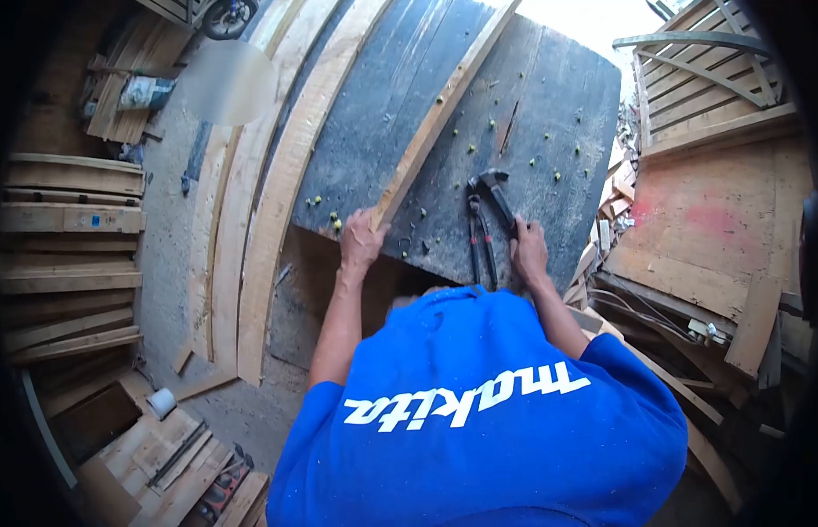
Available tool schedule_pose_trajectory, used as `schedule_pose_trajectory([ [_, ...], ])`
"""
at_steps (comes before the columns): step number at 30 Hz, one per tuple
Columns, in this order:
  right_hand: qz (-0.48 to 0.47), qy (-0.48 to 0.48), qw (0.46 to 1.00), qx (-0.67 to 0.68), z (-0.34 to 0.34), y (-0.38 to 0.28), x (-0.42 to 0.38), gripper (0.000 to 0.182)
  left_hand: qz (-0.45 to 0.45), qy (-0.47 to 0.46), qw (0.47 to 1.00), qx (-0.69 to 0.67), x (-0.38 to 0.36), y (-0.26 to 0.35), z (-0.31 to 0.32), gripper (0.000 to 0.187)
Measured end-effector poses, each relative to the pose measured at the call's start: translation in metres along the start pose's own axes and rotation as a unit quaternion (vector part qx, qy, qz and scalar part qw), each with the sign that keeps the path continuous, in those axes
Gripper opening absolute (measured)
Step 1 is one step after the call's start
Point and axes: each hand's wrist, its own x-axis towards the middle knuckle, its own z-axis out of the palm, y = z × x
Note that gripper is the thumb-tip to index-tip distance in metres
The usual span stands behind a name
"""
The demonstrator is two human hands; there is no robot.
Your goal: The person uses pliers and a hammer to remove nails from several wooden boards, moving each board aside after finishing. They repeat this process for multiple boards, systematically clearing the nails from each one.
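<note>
My left hand (362, 239) is closed round the near end of a long wooden strip (444, 104), which slants up and away to the right across the dark tabletop (365, 149). In my right hand (529, 249) is the handle of a hammer (499, 195), its head lying toward the middle of the tabletop. Just left of the hammer rests a pair of pincers (475, 233) with dark handles and some red on them. Small yellow-green bits are scattered about the tabletop.
Long boards (290, 167) run along the table's left side. Stacked planks (71, 215) stand at the far left. On the right are a large wooden panel (708, 220), a slatted frame (703, 79) and wood scraps. A white roll (161, 402) sits at lower left.
</note>
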Motion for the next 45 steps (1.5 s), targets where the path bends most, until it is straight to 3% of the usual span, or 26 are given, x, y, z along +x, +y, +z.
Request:
schedule_pose_trajectory([
  [2, -0.001, -0.033, 0.999, 0.004, -0.011, 0.0, 0.009, 0.058, -0.014, -0.072, 0.997, -0.018, 0.012, -0.009, -0.019, 0.035],
  [5, 0.035, -0.067, 0.997, 0.019, -0.018, 0.0, 0.017, 0.051, -0.098, -0.196, 0.933, -0.287, 0.035, -0.036, -0.071, 0.04],
  [8, 0.014, -0.03, 0.999, 0.037, -0.007, 0.004, 0.018, 0.049, -0.186, -0.276, 0.892, -0.305, 0.044, -0.062, -0.118, 0.047],
  [9, 0.011, -0.032, 0.999, 0.037, -0.006, 0.0, 0.017, 0.049, -0.188, -0.273, 0.893, -0.305, 0.04, -0.072, -0.123, 0.047],
  [11, 0.049, -0.038, 0.994, 0.092, -0.001, -0.007, 0.014, 0.043, -0.222, -0.311, 0.841, -0.383, 0.027, -0.091, -0.127, 0.055],
  [18, 0.093, -0.012, 0.983, 0.159, 0.009, -0.037, -0.001, 0.039, -0.22, -0.341, 0.804, -0.434, -0.014, -0.127, -0.107, 0.061],
  [23, 0.065, -0.002, 0.99, 0.127, 0.011, -0.044, -0.004, 0.039, -0.208, -0.349, 0.799, -0.442, -0.018, -0.146, -0.112, 0.063],
  [26, 0.09, 0.012, 0.991, 0.103, 0.013, -0.049, -0.004, 0.038, -0.26, -0.365, 0.786, -0.427, -0.015, -0.153, -0.109, 0.066],
  [27, 0.036, 0.094, 0.994, 0.032, 0.024, -0.04, -0.007, 0.039, -0.249, -0.353, 0.788, -0.438, -0.015, -0.146, -0.114, 0.069],
  [28, 0.041, 0.093, 0.994, 0.033, 0.016, -0.053, -0.009, 0.039, -0.24, -0.342, 0.789, -0.45, -0.016, -0.14, -0.119, 0.071],
  [30, -0.076, 0.283, 0.953, -0.075, -0.004, -0.085, -0.009, 0.042, -0.239, -0.351, 0.765, -0.483, -0.014, -0.131, -0.126, 0.072],
  [31, -0.109, 0.274, 0.956, 0.007, -0.01, -0.097, -0.005, 0.036, -0.237, -0.357, 0.742, -0.516, -0.015, -0.13, -0.128, 0.072],
  [32, -0.1, 0.2, 0.964, 0.141, -0.009, -0.11, -0.003, 0.03, -0.24, -0.362, 0.743, -0.51, -0.016, -0.129, -0.129, 0.072],
  [33, -0.087, 0.124, 0.95, 0.274, -0.008, -0.127, -0.002, 0.026, -0.254, -0.362, 0.72, -0.535, -0.017, -0.128, -0.129, 0.073],
  [35, -0.073, 0.101, 0.906, 0.406, -0.012, -0.182, 0.003, 0.022, -0.267, -0.368, 0.699, -0.553, -0.016, -0.12, -0.132, 0.074],
  [37, -0.037, -0.01, 0.881, 0.471, -0.021, -0.222, 0.018, 0.023, -0.251, -0.349, 0.735, -0.525, -0.019, -0.102, -0.139, 0.073],
  [40, -0.043, -0.006, 0.902, 0.43, -0.014, -0.254, 0.035, 0.021, -0.255, -0.357, 0.737, -0.514, -0.02, -0.096, -0.141, 0.071],
  [42, 0.003, -0.044, 0.847, 0.53, -0.002, -0.257, 0.044, 0.022, -0.253, -0.357, 0.74, -0.511, -0.018, -0.094, -0.143, 0.071],
  [44, -0.001, -0.055, 0.834, 0.549, 0.013, -0.25, 0.053, 0.018, -0.256, -0.356, 0.741, -0.508, -0.019, -0.096, -0.144, 0.071],
  [45, 0.044, -0.028, 0.756, 0.652, 0.03, -0.243, 0.056, 0.016, -0.255, -0.354, 0.742, -0.51, -0.019, -0.097, -0.144, 0.071],
])
